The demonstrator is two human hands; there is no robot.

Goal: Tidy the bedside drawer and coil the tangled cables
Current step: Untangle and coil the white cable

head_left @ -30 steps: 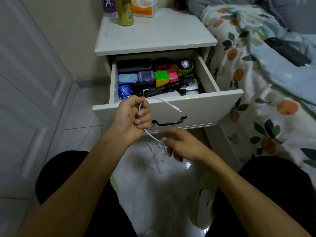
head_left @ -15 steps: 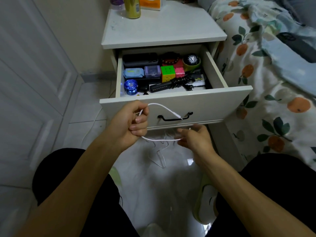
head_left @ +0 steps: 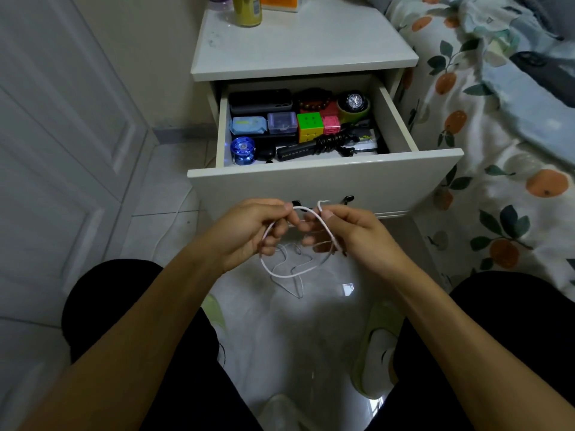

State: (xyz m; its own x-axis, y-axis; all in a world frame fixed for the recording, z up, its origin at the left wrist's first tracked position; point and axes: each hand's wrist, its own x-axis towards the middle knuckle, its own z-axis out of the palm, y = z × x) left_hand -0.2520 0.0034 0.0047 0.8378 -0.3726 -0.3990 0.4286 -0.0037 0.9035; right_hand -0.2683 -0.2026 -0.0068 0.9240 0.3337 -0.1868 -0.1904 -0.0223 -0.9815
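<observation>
White cable [head_left: 281, 275] hung in a loop between both hands, just in front of the drawer [head_left: 326, 181] face at 12 o'clock. Left hand [head_left: 249, 231] gripped one run of it in curled fingers; right hand [head_left: 351, 228] pinched a short bend near the cable's end at about 1 o'clock from the left. Hands sat close, knuckles nearly meeting. Loop sagged toward 6 o'clock, its long axis roughly left to right, and loose slack trailed below over the floor. Left hand looked the anchor; next wrap likely falls to the right. Drawer stood open, contents packed.
</observation>
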